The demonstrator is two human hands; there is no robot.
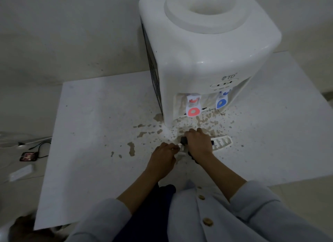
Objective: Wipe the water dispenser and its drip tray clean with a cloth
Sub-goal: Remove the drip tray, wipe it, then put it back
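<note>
Many brown stains on white table (86,115); left hand (163,156) pinching tray (222,142), right hand (199,142) gripping cloth (184,140).

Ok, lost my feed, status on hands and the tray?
Left hand holds drip tray end. Right hand presses dark cloth on it. Brown spill on table, nothing blocking.

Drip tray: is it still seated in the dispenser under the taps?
No: the drip tray lies on the table in front of the dispenser, by the right hand.
</note>
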